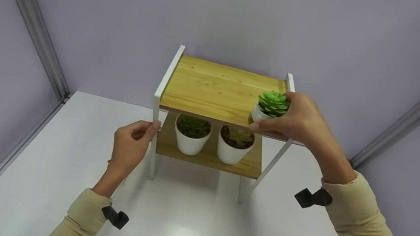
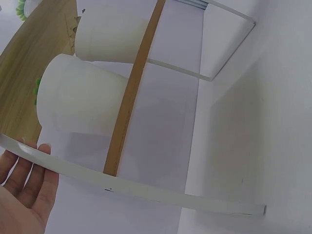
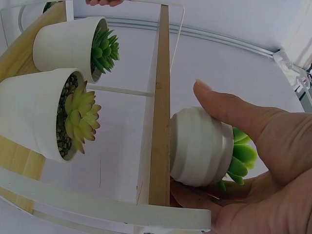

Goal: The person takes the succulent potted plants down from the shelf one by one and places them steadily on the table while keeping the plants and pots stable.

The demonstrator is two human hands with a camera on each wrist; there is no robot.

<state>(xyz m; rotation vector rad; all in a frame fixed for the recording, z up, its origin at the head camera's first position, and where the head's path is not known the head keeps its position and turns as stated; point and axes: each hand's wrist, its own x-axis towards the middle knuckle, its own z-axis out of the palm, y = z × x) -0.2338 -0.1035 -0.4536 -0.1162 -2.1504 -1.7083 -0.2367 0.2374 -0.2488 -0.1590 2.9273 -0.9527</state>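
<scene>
Above two potted plants (image 1: 191, 146), right hand (image 1: 302, 119) round small succulent (image 1: 272, 102), left hand (image 1: 129, 147) in a pinch on white frame (image 1: 170, 71).

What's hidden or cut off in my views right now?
Head view: the right side of the small white pot, behind the right hand.
Left wrist view: most of the dark green succulent and yellow-green succulent, behind their larger white pots.
Right wrist view: most of the left hand, cut off by the top edge.
</scene>
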